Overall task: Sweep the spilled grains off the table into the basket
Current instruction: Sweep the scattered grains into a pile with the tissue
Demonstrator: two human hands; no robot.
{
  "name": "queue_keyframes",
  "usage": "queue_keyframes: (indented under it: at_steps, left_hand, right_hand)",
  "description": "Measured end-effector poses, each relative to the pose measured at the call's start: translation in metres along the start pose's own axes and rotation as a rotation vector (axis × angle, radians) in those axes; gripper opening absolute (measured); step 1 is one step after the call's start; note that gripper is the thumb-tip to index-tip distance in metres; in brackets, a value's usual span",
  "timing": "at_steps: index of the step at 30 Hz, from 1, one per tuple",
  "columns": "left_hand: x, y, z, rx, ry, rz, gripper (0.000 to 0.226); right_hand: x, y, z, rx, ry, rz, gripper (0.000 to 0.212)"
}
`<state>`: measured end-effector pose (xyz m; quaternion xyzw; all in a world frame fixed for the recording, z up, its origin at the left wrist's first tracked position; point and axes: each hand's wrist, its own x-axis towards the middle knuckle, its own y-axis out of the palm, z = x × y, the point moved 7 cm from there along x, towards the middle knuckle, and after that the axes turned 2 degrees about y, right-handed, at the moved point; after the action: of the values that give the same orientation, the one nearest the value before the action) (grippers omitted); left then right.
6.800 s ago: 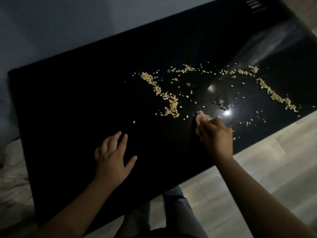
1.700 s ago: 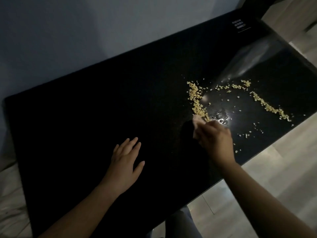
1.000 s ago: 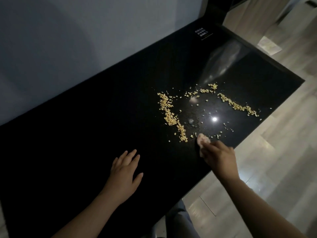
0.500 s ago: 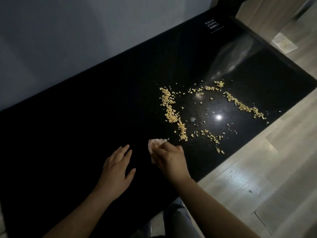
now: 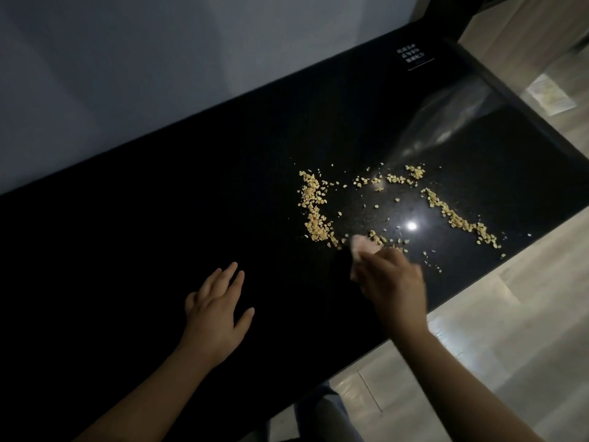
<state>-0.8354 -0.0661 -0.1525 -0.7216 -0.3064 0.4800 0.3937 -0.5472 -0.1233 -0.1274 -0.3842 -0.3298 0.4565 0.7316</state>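
Observation:
Yellow grains lie scattered on the black glossy table (image 5: 159,250): one ridge (image 5: 314,212) on the left, a thin line (image 5: 392,178) at the back and a diagonal ridge (image 5: 459,220) on the right. My right hand (image 5: 393,288) grips a small pale cloth (image 5: 363,247) whose tip touches the table at the near end of the left ridge. My left hand (image 5: 220,304) rests flat on the table with straight fingers, well left of the grains. No basket is in view.
A grey wall runs along the table's far edge. Light wooden floor (image 5: 510,314) lies beyond the near-right edge. A small white label (image 5: 411,55) is printed near the far right corner. A bright light reflection (image 5: 411,225) shines among the grains.
My right hand with the cloth has swept rightwards from beside my left hand to the near end of the left grain ridge. My left hand has stayed flat on the table.

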Motion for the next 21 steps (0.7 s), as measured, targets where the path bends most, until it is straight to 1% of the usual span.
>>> queue_keyframes:
  at_steps: [2, 4, 7, 8, 10, 12, 13, 16, 18, 19, 21]
  left_hand:
    - [0.002, -0.001, 0.000, -0.030, -0.004, -0.026, 0.072]
    - [0.003, -0.001, -0.001, -0.046, 0.001, -0.047, 0.078]
    - [0.005, 0.002, 0.003, -0.021, -0.007, -0.037, 0.073]
    - [0.006, 0.003, 0.004, -0.023, -0.003, -0.033, 0.074]
    - [0.007, 0.003, 0.005, -0.035, 0.012, -0.037, 0.084]
    - [0.008, 0.005, 0.006, -0.040, 0.021, -0.041, 0.087]
    - [0.008, 0.005, 0.006, -0.047, 0.024, -0.047, 0.087]
    - [0.008, 0.005, 0.006, -0.040, 0.032, -0.062, 0.085]
    - [0.008, 0.003, 0.005, -0.050, 0.050, -0.079, 0.082]
    - [0.009, -0.001, 0.004, -0.079, 0.058, -0.092, 0.081]
    - [0.013, -0.013, 0.004, -0.176, 0.046, -0.119, 0.076]
  right_hand:
    - [-0.006, 0.021, 0.032, 0.079, -0.132, 0.093, 0.019]
    - [-0.007, 0.046, 0.061, 0.145, -0.226, 0.180, 0.020]
    - [0.002, 0.076, 0.083, 0.173, -0.255, 0.253, 0.029]
    - [0.007, 0.082, 0.085, 0.163, -0.256, 0.264, 0.031]
    - [0.017, 0.082, 0.078, 0.145, -0.260, 0.239, 0.031]
    - [0.028, 0.070, 0.060, 0.113, -0.236, 0.185, 0.025]
    - [0.033, 0.063, 0.046, 0.080, -0.207, 0.159, 0.022]
    - [0.046, 0.038, -0.005, -0.023, -0.040, 0.082, 0.026]
    - [0.051, 0.021, -0.028, -0.041, 0.052, 0.058, 0.024]
    - [0.051, 0.015, -0.030, -0.035, 0.066, 0.046, 0.023]
    - [0.050, 0.006, -0.015, -0.010, 0.034, 0.015, 0.023]
